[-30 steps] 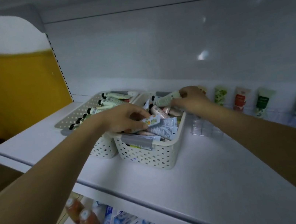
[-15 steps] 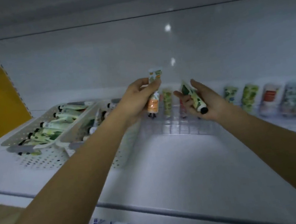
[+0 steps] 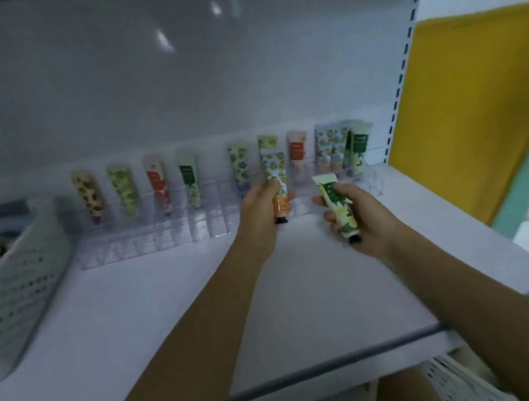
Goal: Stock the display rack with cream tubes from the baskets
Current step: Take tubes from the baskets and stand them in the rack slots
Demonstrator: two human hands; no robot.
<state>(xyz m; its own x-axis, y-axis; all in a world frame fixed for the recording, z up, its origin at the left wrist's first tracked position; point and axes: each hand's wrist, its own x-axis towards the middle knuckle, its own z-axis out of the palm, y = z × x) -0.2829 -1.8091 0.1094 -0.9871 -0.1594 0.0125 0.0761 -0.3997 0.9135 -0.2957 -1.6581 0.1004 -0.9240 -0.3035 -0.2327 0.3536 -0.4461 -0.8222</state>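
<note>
1. Left hand (image 3: 263, 211): fingers curled round an orange-bottomed tube (image 3: 276, 181). Tube is near upright with its dark cap down, held just in front of the display rack (image 3: 157, 233).
2. Right hand (image 3: 365, 219): palm up, thumb and fingers gripping a green-leaf tube (image 3: 338, 206). Black cap points toward the wrist and the crimped end tilts toward the rack.
3. Hands are near each other but apart, both above the white shelf (image 3: 188, 316), at the right part of the rack.
4. Rack is clear and compartmented, set along the back wall. A row of stocked tubes (image 3: 125, 193) stands in its rear slots, crimped ends up.
5. White perforated basket (image 3: 15, 278) sits on the shelf at far left, beside the rack's end. Its contents are blurred, though tubes are partly visible.
6. Yellow panel (image 3: 483, 103) stands beyond the shelf's right end. Second perforated basket (image 3: 458, 381) shows below the shelf edge, lower right.
</note>
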